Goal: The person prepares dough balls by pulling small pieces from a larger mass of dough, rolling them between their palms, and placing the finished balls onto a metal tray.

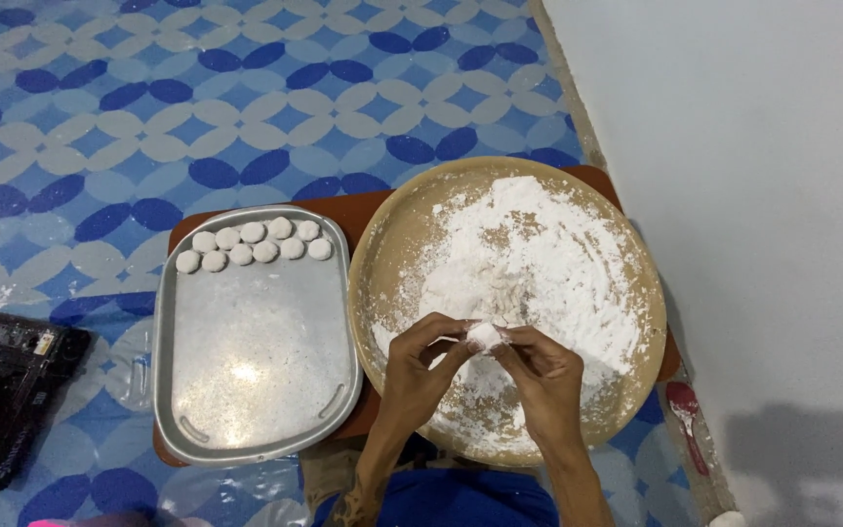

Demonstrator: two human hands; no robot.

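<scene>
One small white lump of dough (pixel 485 336) is pinched between the fingertips of both hands, held just above the near part of a round tan tray (pixel 392 244) that is heaped and dusted with white flour (pixel 529 254). The left hand (pixel 420 363) curls its fingers closed on the lump's left side, thumb and forefingers touching it; the right hand (pixel 543 371) closes on the right side in the same way, so both grips are nearly shut with only the lump between them. Left of the fingers lies one rectangular metal tray (pixel 256 371) with rounded corners, and at its far end, well away from the fingers, sit ten finished white dough balls (pixel 254 243) in two rows of five. Both trays rest on one low brown board (pixel 343 210). To the right of the fingers, on the floor by the wall, lies one red spoon (pixel 685 415). Far to the left sits one black device (pixel 7 390) on the blue patterned floor mat (pixel 148 98).
</scene>
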